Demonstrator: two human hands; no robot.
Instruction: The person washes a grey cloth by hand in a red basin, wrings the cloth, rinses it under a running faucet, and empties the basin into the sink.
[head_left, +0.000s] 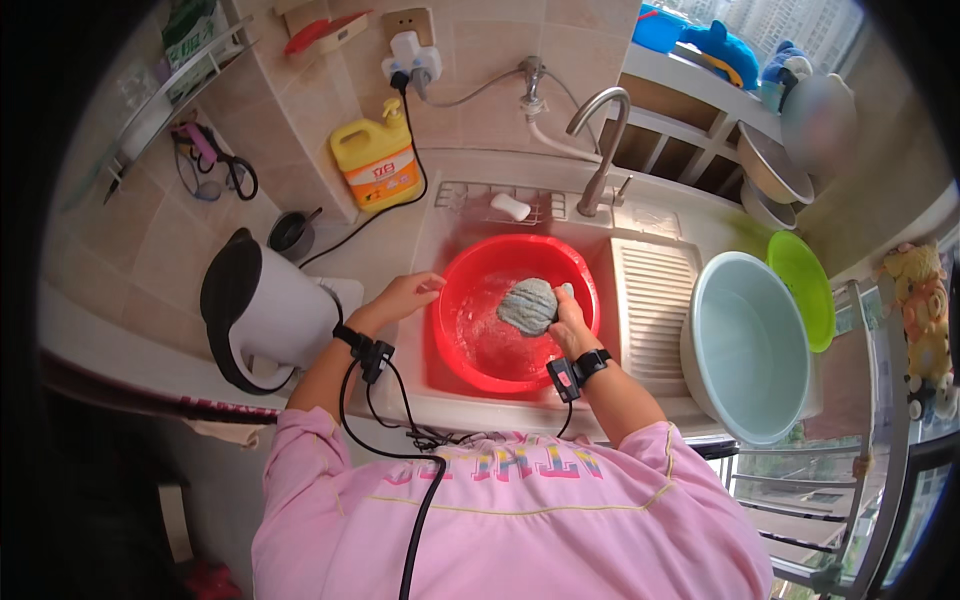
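Note:
A red plastic basin (517, 384) stands in the sink, with water and suds in its bottom. Over the water, my right hand (571, 324) grips a bunched grey-green cloth (527, 306) near the basin's right side. A small end of the cloth sticks out beyond my fingers. My left hand (412, 294) is at the basin's left rim, thumb and fingers apart; whether it touches the rim I cannot tell. Both wrists wear black straps with small cabled boxes.
A white bar of soap (511, 206) lies on a wire rack (465, 196) behind the basin, near the faucet (600, 150). An electric kettle (281, 300) and yellow detergent jug (379, 161) stand left. Right are a ribbed drainboard (652, 307), a pale blue basin (750, 352) and a green basin (802, 292).

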